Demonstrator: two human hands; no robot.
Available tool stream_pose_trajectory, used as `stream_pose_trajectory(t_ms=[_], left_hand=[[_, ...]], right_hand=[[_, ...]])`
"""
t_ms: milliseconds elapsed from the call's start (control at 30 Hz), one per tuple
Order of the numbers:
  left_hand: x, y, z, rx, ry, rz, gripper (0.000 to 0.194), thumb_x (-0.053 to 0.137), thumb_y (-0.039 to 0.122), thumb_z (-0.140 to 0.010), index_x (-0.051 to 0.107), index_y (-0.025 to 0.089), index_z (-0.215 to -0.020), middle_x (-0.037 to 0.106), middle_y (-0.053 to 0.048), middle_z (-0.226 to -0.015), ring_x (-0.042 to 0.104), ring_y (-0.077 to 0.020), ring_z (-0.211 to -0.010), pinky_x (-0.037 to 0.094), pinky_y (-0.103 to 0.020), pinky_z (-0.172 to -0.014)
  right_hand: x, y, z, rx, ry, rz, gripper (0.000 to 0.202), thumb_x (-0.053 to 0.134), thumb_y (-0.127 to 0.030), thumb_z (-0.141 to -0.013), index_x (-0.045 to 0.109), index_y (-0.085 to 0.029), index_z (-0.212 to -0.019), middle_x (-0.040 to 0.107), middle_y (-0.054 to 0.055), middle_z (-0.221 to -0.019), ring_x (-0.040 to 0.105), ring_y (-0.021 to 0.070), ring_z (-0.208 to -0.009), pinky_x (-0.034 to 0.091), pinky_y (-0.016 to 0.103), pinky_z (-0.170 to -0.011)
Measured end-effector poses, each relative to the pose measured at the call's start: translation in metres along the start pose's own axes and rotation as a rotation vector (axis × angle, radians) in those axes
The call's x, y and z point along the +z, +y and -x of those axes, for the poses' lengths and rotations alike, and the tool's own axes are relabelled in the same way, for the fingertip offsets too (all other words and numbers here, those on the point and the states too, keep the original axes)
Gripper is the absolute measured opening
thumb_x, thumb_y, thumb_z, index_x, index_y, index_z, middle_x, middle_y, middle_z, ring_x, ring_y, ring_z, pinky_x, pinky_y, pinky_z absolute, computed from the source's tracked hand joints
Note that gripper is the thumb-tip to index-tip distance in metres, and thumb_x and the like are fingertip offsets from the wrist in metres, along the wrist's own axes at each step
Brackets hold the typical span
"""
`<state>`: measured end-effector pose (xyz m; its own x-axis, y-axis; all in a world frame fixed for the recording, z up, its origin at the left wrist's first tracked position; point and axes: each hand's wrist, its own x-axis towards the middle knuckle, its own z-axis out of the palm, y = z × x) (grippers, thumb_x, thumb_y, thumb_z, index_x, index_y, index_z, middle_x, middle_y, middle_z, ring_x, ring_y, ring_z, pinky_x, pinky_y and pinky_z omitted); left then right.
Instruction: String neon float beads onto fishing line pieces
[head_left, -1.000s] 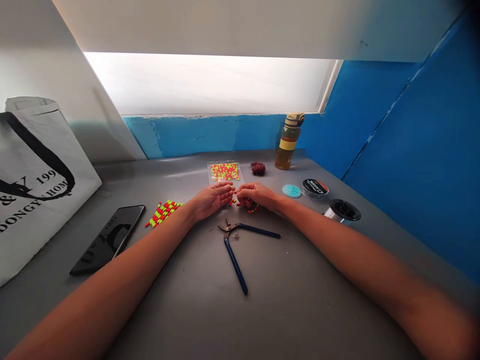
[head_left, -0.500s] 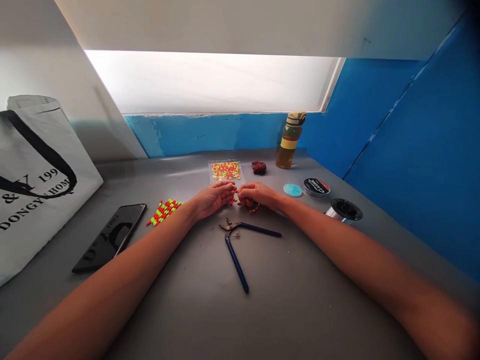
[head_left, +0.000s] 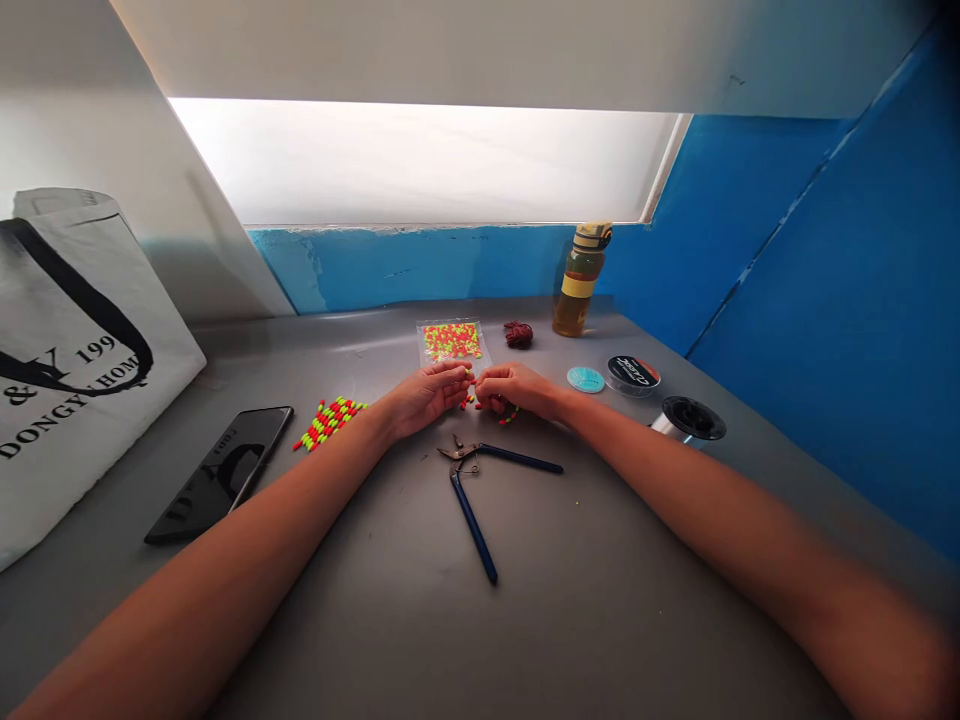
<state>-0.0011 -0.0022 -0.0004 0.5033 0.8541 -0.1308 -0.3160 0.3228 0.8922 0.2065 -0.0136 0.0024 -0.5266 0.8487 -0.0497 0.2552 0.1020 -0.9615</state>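
Observation:
My left hand [head_left: 426, 402] is closed in a pinch, thumb against fingertips, with a small red and yellow-green bead [head_left: 469, 373] at the tips. Close beside it, my right hand [head_left: 516, 388] is curled shut. A short string of red and yellow-green beads [head_left: 509, 416] comes out beneath its fingers; the thread itself is too fine to make out. A few more beads show between and under the two hands. Just behind them lies a clear bag of loose beads [head_left: 451, 342]. Pliers with blue handles [head_left: 474, 525] rest spread on the table in front of my hands.
Left of my hands lie a woven bead piece [head_left: 330, 423], a phone [head_left: 217, 478] and a white bag [head_left: 82, 370]. Behind are dark red yarn [head_left: 517, 334] and a bottle [head_left: 577, 285]. To the right sit a light-blue disc [head_left: 586, 380], a round case [head_left: 634, 374] and a thread spool [head_left: 691, 419].
Both hands stay in nearly the same place and pose. Only a very slight shift of the fingers and the beads at the right hand shows.

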Motion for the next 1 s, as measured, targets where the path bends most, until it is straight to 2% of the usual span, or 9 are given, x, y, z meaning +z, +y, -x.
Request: stream_pose_trajectory(t_ms=[1000], left_hand=[[0.0012, 0.0004, 0.0012, 0.005, 0.013, 0.007, 0.018, 0.071, 0.011, -0.083, 0.069, 0.013, -0.1, 0.07, -0.004, -0.085, 0.067, -0.0109, -0.077, 0.054, -0.024, -0.08]], right_hand=[[0.0005, 0.0008, -0.0016, 0.006, 0.003, -0.009, 0.016, 0.061, -0.031, -0.079, 0.065, -0.017, -0.073, 0.061, 0.002, -0.066, 0.052, 0.0117, -0.056, 0.04, 0.023, -0.051]])
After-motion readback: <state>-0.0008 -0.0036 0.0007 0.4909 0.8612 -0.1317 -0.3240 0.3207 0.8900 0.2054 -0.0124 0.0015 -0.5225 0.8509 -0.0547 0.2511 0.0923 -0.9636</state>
